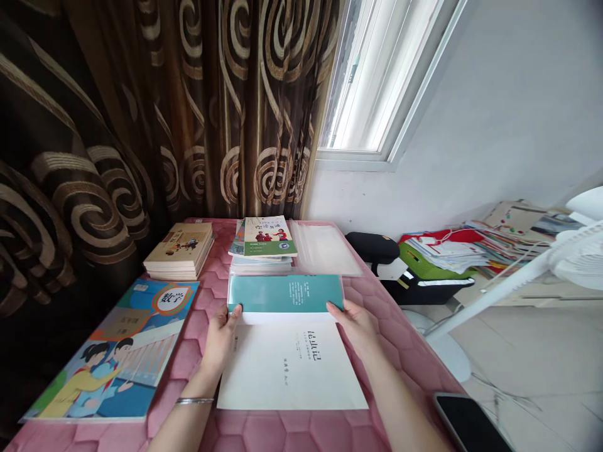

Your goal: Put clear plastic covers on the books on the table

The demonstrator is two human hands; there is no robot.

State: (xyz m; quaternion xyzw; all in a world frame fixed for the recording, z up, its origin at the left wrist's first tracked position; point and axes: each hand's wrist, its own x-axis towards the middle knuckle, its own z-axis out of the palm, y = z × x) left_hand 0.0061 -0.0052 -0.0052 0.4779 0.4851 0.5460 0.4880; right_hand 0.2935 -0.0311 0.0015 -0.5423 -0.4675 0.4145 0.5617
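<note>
An open book lies on the pink quilted table [301, 433] right in front of me, its white title page [292, 364] facing up. Its teal cover flap [285, 293], wrapped in clear plastic, is folded up at the far edge. My left hand [220, 339] pinches the flap's left corner, fingers closed on it. My right hand [358, 325] grips the flap's right corner in the same way. Both forearms rest along the sides of the white page; a thin bracelet [195, 400] is on my left wrist.
A colourful maths textbook [115, 351] lies at the left. Behind it is a stack of books [179, 250], and a second stack [266, 242] beside a clear plastic sleeve [325, 248]. A dark phone [471, 424] sits by the right edge. Curtain, window, fan and floor clutter surround the table.
</note>
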